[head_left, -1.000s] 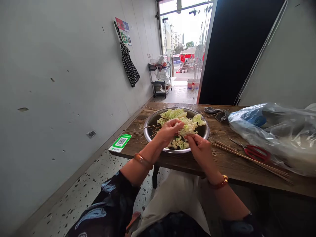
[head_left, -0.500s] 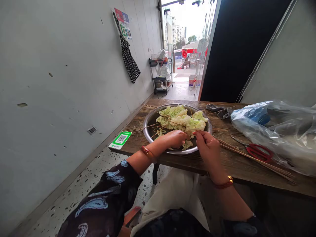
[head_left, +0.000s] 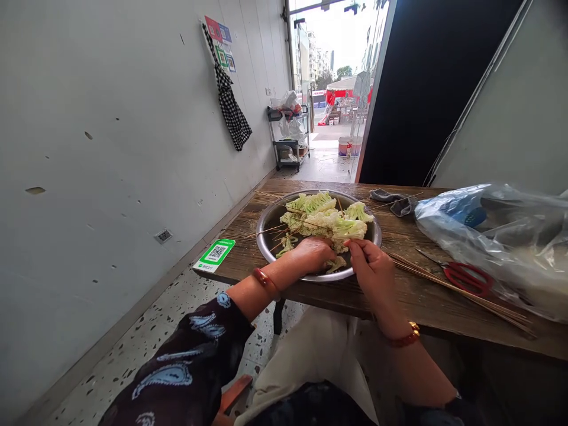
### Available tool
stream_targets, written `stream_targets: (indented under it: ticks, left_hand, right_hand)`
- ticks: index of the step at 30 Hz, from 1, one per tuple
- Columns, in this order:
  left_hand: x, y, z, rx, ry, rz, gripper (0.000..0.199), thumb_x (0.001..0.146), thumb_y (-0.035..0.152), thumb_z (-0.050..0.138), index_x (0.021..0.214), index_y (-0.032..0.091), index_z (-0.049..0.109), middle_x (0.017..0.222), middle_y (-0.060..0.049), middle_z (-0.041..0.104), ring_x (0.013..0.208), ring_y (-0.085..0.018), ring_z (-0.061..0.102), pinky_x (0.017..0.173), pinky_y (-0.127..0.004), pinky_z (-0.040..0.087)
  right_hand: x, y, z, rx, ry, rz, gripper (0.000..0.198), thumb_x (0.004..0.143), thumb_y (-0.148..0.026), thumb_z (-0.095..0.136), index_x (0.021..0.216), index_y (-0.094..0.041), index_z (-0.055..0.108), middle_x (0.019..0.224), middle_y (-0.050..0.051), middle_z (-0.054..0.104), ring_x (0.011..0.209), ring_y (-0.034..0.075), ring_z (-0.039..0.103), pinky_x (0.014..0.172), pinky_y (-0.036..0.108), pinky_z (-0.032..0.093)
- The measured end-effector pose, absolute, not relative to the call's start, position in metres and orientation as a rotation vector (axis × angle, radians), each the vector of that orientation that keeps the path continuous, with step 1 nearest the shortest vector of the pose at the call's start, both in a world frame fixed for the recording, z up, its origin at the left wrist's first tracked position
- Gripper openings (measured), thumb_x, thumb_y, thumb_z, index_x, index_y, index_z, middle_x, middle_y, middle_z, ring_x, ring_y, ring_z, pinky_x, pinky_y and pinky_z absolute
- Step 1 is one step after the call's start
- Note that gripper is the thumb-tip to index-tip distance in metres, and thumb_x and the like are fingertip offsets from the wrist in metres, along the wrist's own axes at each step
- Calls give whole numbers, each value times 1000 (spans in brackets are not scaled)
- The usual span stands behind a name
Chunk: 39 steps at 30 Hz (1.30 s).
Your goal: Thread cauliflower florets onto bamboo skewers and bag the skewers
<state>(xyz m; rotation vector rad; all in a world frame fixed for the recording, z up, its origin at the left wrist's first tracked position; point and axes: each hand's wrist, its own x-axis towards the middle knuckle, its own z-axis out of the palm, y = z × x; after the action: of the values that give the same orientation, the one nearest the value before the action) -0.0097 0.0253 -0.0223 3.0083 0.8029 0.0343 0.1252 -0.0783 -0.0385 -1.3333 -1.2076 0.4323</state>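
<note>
A round metal basin [head_left: 262, 241] holds pale green-white cauliflower pieces [head_left: 319, 219], several of them with thin wooden skewers [head_left: 310, 222] stuck in. My left hand [head_left: 313, 254] reaches over the near rim into the basin, its fingers curled down among small cauliflower bits and mostly hidden. At the basin's right side, my right hand [head_left: 370, 257] is closed in a pinch, thumb against forefinger, beside the cauliflower. What sits in that pinch is too small to make out.
Loose skewers [head_left: 461, 290] and red-handled scissors [head_left: 468, 277] lie right of the basin on the wooden table [head_left: 399, 307]. A clear plastic bag [head_left: 501, 231] fills the right end. A grey cloth [head_left: 394, 201] lies behind, and a green QR card [head_left: 215, 254] at the left corner.
My left hand has moved slightly left and lower into the basin, away from my right fingertips. My right hand stays nearly in place, still pinched.
</note>
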Motion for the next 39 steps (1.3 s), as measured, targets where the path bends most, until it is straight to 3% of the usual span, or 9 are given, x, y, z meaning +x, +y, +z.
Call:
stream_targets:
  ticks: [3,7,11,14,16,19,22,31,39]
  left_hand:
    - [-12,26,-20,3023,870,57,20,70,15,57,82,19,72,86,-9,66,87,-23,61,75,-31,46]
    - [-17,28,-15,2736,920,463,21,68,16,57,84,18,71,86,-6,63,83,-19,58,77,-28,45]
    - [-23,25,-7,2099,808,739,19,69,15,56,84,15,67,61,3,50,57,-9,44,55,-21,37]
    - [-25,20,-1,1688,746,846,20,69,16,60,88,15,64,54,8,42,47,-4,37,46,-17,29]
    - [-25,18,1,1524,735,910,21,68,20,67,89,15,63,56,7,46,46,-4,41,46,-16,32]
    - [-25,19,1,1345,705,1023,28,66,30,76,86,12,66,66,2,58,53,-6,53,53,-20,46]
    - [-25,21,-1,1221,664,1128,34,62,34,80,83,10,69,67,1,59,60,-8,57,61,-25,55]
    - [-28,20,1,1147,583,1043,38,57,30,86,86,10,70,67,1,62,60,-8,61,65,-24,57]
    - [-29,22,-2,1146,629,1063,35,66,35,81,77,11,58,60,-2,64,53,-11,64,53,-23,54]
  right_hand:
    - [125,-78,-39,-1322,-1182,445,35,89,-45,51,92,-17,72,64,0,64,60,15,54,55,25,39]
    - [125,-78,-40,-1295,-1135,473,38,88,-47,50,92,-16,72,58,-2,60,55,13,51,53,24,38]
    - [125,-78,-39,-1294,-1104,512,42,87,-50,51,94,-15,72,54,-3,55,50,12,47,49,24,35]
    - [126,-79,-39,-1309,-1100,529,43,86,-51,53,94,-14,72,53,-3,54,49,12,45,48,24,34]
    - [127,-79,-39,-1311,-1113,545,42,85,-52,54,93,-14,73,52,-3,53,49,12,44,48,24,33]
    - [128,-80,-39,-1292,-1131,591,41,86,-51,55,95,-14,72,52,-4,50,49,11,43,48,23,32]
    - [129,-80,-40,-1264,-1111,645,40,86,-50,56,98,-15,71,51,-6,46,49,10,41,48,23,31]
    - [128,-77,-40,-1186,-1003,724,37,84,-51,60,90,-15,68,49,-7,41,47,9,36,45,23,25]
    - [128,-74,-41,-1192,-928,683,40,81,-53,62,89,-15,69,50,-6,44,47,9,38,45,22,27]
